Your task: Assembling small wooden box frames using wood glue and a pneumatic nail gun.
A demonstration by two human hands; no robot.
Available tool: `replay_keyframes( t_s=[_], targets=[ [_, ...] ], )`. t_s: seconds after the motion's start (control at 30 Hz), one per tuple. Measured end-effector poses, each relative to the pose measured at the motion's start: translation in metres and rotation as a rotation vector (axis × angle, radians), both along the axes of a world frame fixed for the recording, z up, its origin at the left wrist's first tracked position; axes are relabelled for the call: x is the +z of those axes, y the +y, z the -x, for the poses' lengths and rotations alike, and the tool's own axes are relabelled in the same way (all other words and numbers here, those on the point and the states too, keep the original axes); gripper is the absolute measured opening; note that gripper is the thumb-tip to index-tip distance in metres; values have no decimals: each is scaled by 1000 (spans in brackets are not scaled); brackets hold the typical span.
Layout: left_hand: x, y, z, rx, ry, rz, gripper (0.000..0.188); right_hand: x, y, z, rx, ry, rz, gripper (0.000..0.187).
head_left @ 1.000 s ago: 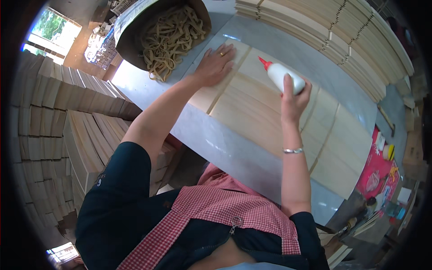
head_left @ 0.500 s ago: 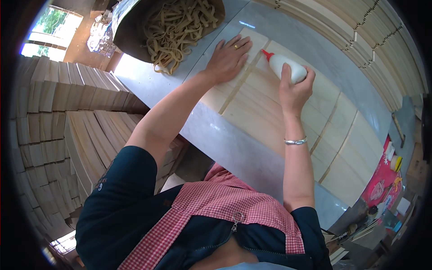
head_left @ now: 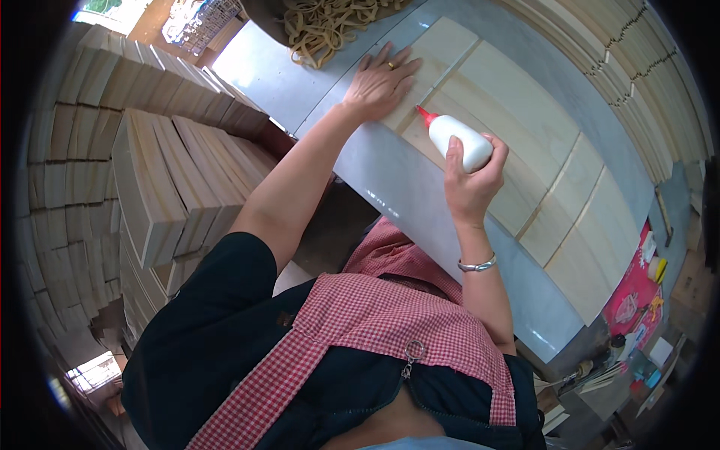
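My right hand [head_left: 478, 180] is wrapped round a white squeeze bottle [head_left: 457, 141] with a red nozzle, tilted tip-down. The tip touches or hovers just over a groove across a pale wooden panel [head_left: 517, 127]; I cannot tell which. A whitish line of what looks like glue [head_left: 444, 81] lies in that groove beyond the nozzle. My left hand [head_left: 381, 84] rests flat on the panel's left end piece, fingers spread, holding nothing. Further right, two more grooves cross the panel, without a visible white line.
Under the panel is a grey, shiny table [head_left: 397, 174]. A container of tan bands [head_left: 337, 30] stands at the back left. Stacked wooden boards [head_left: 184, 165] rise at the left, and more stacked boards [head_left: 600, 67] line the far right. A pink sheet [head_left: 628, 289] lies beyond the right end.
My right hand has drawn the bottle toward me along the left groove, and a white line now shows behind it. My left hand stays flat on the panel. The view has shifted.
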State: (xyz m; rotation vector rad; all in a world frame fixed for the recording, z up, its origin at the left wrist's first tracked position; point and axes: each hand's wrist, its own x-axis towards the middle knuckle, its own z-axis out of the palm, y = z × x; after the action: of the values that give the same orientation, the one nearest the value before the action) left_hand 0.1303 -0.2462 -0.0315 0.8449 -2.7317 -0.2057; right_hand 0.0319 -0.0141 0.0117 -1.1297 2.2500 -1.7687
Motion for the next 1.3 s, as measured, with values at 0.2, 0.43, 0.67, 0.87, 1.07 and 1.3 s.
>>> replay_keyframes(
  t_s=[0.2, 0.43, 0.67, 0.87, 1.07, 1.3],
  targets=[
    [-5, 5, -6, 8, -37, -18, 50, 0, 23, -26, 51, 37, 0, 42],
    [-12, -5, -6, -2, -92, 67, 49, -3, 55, -28, 60, -536, 50, 39],
    [14, 47, 25, -110, -53, 152, 81, 21, 175, 65, -394, -581, 295, 40],
    [39, 157, 83, -546, -185, 99, 117, 17, 236, 170, -673, -349, 187, 47],
    [42, 195, 108, -601, -274, 67, 127, -12, 226, 225, -641, -170, 48, 50],
    [39, 196, 107, -615, -302, 65, 128, 2, 231, 206, -636, -130, -64, 48]
  ],
)
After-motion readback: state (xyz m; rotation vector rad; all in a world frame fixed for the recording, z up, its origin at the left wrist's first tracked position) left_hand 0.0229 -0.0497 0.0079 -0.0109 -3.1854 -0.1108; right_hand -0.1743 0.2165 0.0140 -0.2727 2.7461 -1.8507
